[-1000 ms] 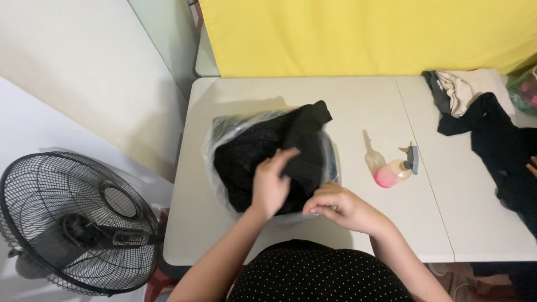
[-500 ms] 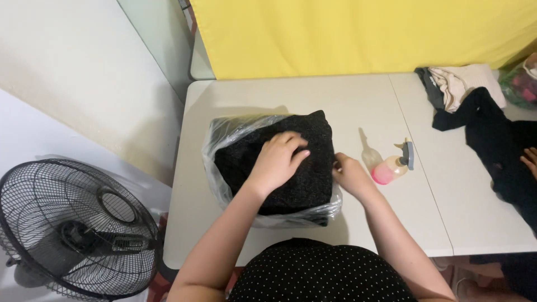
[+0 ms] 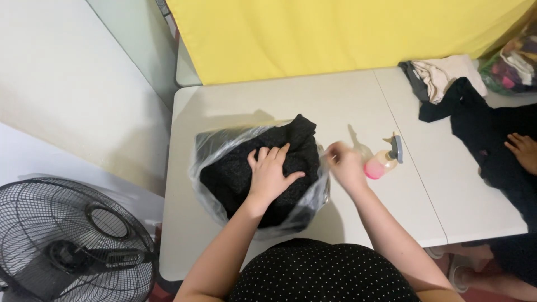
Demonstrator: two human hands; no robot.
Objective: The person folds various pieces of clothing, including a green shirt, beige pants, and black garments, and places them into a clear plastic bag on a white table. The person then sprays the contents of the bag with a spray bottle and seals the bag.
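A folded black garment (image 3: 232,173) lies inside a clear plastic bag (image 3: 208,146) on the white table (image 3: 335,100). My left hand (image 3: 269,170) lies flat on top of the garment with its fingers spread. My right hand (image 3: 344,164) is pinched on the bag's right edge, just right of the garment. A small spray bottle with pink liquid (image 3: 381,163) lies on its side close beside my right hand.
A standing fan (image 3: 67,240) is on the floor at the lower left. Black clothes (image 3: 481,134) and pale folded cloth (image 3: 444,72) lie at the table's right, where another person's hand (image 3: 523,150) rests. A yellow cloth (image 3: 335,28) hangs behind.
My left hand moved from the garment's front edge to its top and flattened. My right hand went from the near table edge out to the bag's right side. The garment sits deeper in the bag.
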